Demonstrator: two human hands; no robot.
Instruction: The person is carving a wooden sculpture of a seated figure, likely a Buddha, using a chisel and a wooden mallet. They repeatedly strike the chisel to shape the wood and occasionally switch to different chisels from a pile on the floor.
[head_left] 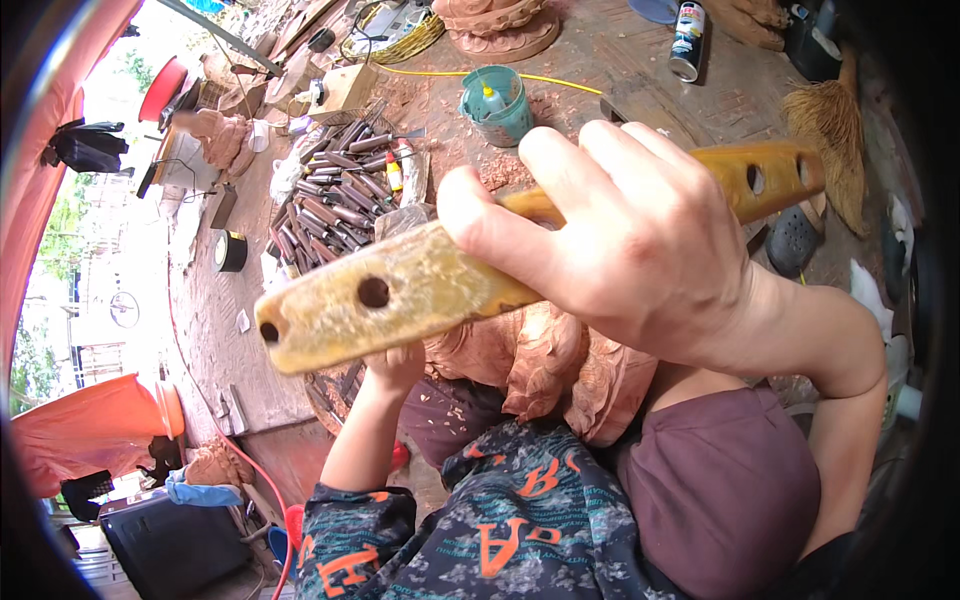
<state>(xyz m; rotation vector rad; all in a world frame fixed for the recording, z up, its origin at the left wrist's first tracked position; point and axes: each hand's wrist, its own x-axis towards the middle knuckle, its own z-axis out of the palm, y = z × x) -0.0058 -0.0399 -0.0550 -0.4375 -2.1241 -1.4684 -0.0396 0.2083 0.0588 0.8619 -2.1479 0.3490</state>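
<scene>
Head view shows the right hand [640, 235] clenched around a long yellowish wooden mallet with round holes [400, 290], raised across the frame above a reddish carved wood piece [540, 365] on the lap. Its left hand [395, 368] rests on that carving's edge under the mallet; whether it grips is unclear.

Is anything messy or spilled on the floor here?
Yes. Reddish wood chips lie scattered on the floor around the teal bucket. The carving tools lie in a loose heap, not in rows. A spray can lies tipped on its side.
</scene>
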